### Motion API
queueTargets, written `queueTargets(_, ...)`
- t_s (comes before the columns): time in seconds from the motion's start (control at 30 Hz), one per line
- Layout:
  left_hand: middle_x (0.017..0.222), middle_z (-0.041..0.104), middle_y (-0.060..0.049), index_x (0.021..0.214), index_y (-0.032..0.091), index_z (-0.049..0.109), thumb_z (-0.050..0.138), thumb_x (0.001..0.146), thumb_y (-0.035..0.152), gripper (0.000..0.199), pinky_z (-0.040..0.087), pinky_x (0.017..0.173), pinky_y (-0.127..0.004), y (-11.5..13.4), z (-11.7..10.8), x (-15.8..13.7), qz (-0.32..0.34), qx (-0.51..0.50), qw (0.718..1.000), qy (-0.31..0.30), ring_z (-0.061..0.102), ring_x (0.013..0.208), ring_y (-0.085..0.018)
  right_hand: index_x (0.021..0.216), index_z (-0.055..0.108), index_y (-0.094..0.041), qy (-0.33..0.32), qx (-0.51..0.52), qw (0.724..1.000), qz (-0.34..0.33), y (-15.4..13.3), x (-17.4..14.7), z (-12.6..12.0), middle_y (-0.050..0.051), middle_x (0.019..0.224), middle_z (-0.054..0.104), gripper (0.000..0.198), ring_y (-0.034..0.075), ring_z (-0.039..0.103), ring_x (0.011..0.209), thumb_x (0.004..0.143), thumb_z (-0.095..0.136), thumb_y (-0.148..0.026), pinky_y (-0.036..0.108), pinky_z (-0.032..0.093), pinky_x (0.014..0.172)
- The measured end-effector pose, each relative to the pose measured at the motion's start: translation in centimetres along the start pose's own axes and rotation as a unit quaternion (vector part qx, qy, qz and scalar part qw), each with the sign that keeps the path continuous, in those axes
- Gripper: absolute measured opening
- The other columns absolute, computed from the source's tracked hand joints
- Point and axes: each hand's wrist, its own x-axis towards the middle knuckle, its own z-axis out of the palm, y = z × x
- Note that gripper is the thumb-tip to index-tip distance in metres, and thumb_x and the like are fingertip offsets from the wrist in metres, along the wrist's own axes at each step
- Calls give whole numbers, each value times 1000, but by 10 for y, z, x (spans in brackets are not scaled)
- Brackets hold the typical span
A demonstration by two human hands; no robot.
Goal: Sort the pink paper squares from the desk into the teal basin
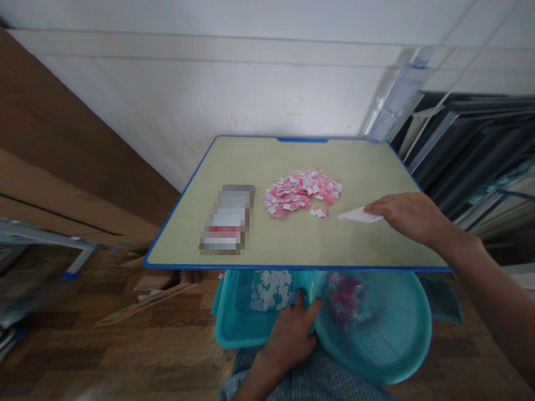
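Note:
On the blue-edged table (pixel 234 159) lies a pile of small pink and white pieces (pixel 292 192), with a few loose ones at its front right. To the right of the pile, my right hand (pixel 407 217) pinches a thin, white, pointed sheet (pixel 359 215), its tip close to the tabletop. My left hand (pixel 292 326) is below the table's front edge, fingers apart, at the rims between two teal tubs. White square pieces (pixel 273 289) lie in the rectangular tub (pixel 234 334). Blurred pink and clear bits (pixel 345 295) are in the round basin (pixel 397 356).
A blurred-out, phone-shaped object (pixel 228 217) lies on the table's left side. A clear plastic bottle (pixel 397 100) stands at the back right corner, near stacked dark panels (pixel 480 133). Brown boards (pixel 75 139) lean at the left, against the white wall (pixel 251 89).

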Motion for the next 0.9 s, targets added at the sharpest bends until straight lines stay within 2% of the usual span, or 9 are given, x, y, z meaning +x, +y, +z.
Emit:
queueTargets(0.13, 145, 31, -13, 138, 31, 31, 49, 81, 24, 61, 44, 87, -44, 1, -1, -1, 0, 2, 1000, -2, 58, 101, -31, 97, 70, -20, -37, -14, 997, -61, -30, 14, -12, 7, 104, 71, 32, 20, 66, 91, 84, 44, -7, 30, 47, 70)
queueTargets(0.3, 144, 32, -14, 139, 31, 31, 50, 80, 24, 62, 44, 86, -44, 1, 1, -1, 2, 4, 1000, 2, 58, 102, -32, 92, 69, -15, -22, -16, 991, -134, -90, 31, -27, 11, 96, 71, 23, 21, 64, 82, 82, 50, -6, 31, 45, 65)
queueTargets(0.43, 143, 30, -17, 138, 29, 32, 50, 79, 24, 62, 44, 85, -45, 1, 2, 0, 1, 10, 1000, 1, 58, 100, -32, 87, 68, -15, -13, 4, 983, -181, -131, 40, -34, 8, 87, 71, 19, 18, 61, 73, 81, 53, -6, 29, 43, 59)
queueTargets(0.53, 143, 30, -19, 139, 28, 30, 51, 78, 24, 64, 44, 84, -45, 1, 3, 0, 4, 11, 1000, -1, 58, 101, -33, 90, 68, -16, 2, 22, 982, -189, -138, 44, -40, 7, 89, 71, 17, 17, 60, 73, 82, 54, -8, 29, 44, 59)
queueTargets(0.63, 144, 29, -18, 140, 29, 29, 51, 79, 25, 64, 42, 86, -47, 1, 4, 0, 4, 9, 1000, -3, 55, 106, -34, 96, 68, -16, 21, 18, 988, -153, -131, 44, -43, 9, 102, 70, 18, 18, 62, 77, 83, 56, -11, 31, 45, 62)
queueTargets(0.7, 144, 28, -17, 140, 30, 29, 51, 79, 25, 64, 42, 88, -47, 1, 5, 0, 4, 5, 1000, -4, 53, 108, -34, 95, 68, -15, 13, 13, 990, -140, -126, 44, -42, 10, 102, 70, 18, 19, 62, 79, 82, 56, -10, 31, 46, 63)
queueTargets(0.9, 141, 32, -16, 138, 31, 29, 52, 78, 26, 65, 44, 84, -46, 2, 2, 1, 1, 1, 1000, -7, 56, 100, -32, 93, 69, -15, -4, 31, 986, -167, -139, 39, -33, 10, 100, 71, 19, 19, 64, 77, 81, 55, -8, 30, 47, 60)
